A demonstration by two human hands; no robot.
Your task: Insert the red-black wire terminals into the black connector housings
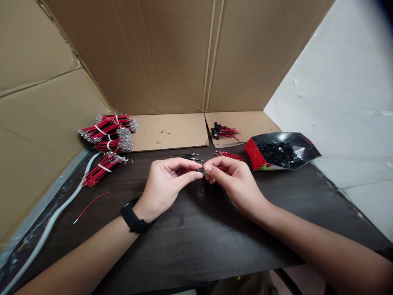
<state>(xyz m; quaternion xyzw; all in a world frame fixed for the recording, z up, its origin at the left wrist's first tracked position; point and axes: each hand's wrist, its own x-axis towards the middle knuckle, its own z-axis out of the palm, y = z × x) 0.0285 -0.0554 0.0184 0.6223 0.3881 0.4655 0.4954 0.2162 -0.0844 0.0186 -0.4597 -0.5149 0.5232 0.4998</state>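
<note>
My left hand (167,178), with a black band on its wrist, pinches a small black connector (199,170) between thumb and forefinger. Against it, my right hand (231,176) closes thumb and forefinger on a red wire, partly hidden by the fingers. The fingertips of both hands nearly touch. Beneath them, a few small black pieces (202,190) lie on the dark table (184,254). Just beyond my hands are loose black wires (188,156) and, to their right, loose red wires (229,155).
Tied bundles of red and black wires (106,133) are piled at the back left. One red wire (90,205) lies below them, near a white cable (52,221). Wires with black connectors (224,131) rest on cardboard. An open box (252,153) of black connectors stands right.
</note>
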